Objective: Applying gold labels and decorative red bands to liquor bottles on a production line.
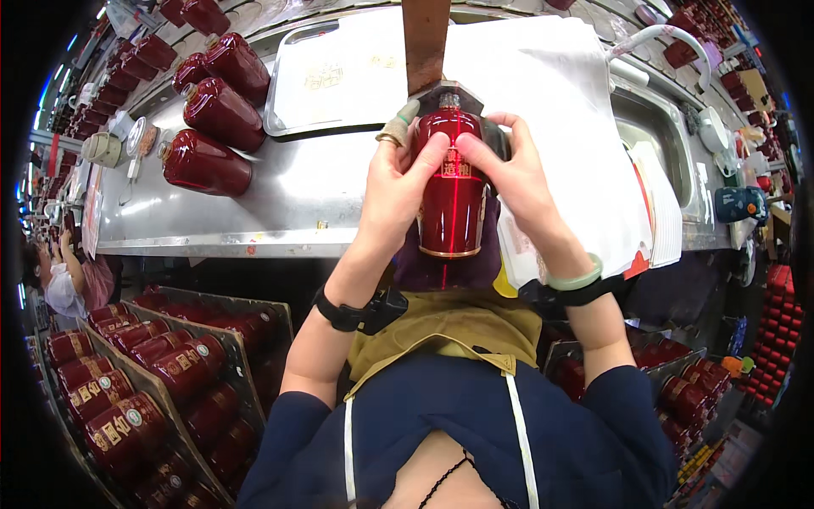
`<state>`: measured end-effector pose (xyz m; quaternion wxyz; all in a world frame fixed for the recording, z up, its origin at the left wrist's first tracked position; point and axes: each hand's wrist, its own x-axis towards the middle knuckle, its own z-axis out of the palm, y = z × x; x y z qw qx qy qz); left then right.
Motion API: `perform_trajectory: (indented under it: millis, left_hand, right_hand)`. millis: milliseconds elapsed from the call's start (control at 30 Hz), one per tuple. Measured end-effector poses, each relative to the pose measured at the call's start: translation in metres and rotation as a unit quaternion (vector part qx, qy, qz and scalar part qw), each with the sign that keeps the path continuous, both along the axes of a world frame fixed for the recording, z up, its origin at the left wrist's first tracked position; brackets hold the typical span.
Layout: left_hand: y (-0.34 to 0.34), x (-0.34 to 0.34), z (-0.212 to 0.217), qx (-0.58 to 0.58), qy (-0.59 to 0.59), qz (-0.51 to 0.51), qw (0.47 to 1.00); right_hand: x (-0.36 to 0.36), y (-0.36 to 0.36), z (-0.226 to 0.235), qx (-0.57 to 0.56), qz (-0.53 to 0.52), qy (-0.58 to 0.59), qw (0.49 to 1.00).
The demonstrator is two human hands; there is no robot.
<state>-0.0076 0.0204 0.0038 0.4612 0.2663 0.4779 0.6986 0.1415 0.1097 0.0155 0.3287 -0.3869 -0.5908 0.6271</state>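
Observation:
A glossy dark red bottle (448,219) lies on its back on a dark cloth support (424,267) at the bench's front edge, its neck pointing away from me. Gold characters mark its upper face, and a bright red line of light runs down its middle. My left hand (407,170) grips it from the left, thumb pressed on the surface beside the gold characters; finger covers sit on some fingertips. From the other side my right hand (510,165) holds it, its thumb near the left one. The fingers behind the bottle are partly hidden.
Several plain red bottles (208,161) lie at the left on the metal bench (297,195). A white tray (275,114) with gold-printed sheets is beyond. A brown post (426,42) rises ahead, and a sink (653,127) is at right. Crates (233,356) of bottles stand below left.

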Motion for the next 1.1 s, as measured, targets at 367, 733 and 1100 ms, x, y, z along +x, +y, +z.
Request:
perform_trajectory:
  millis: [367, 733, 1100]
  left_hand:
    - [0.0, 0.003, -0.001, -0.012, 0.013, -0.004, 1.0]
    - [-0.018, -0.012, 0.002, -0.081, -0.022, 0.005, 0.996]
    - [-0.035, -0.012, 0.011, -0.066, 0.013, 0.042, 0.997]
  right_hand:
    - [0.002, 0.0, -0.01, -0.047, 0.014, 0.047, 0.998]
    - [0.024, 0.023, -0.006, 0.449, -0.09, -0.105, 0.883]
    - [-0.019, 0.03, 0.051, 0.639, 0.126, -0.176, 0.738]
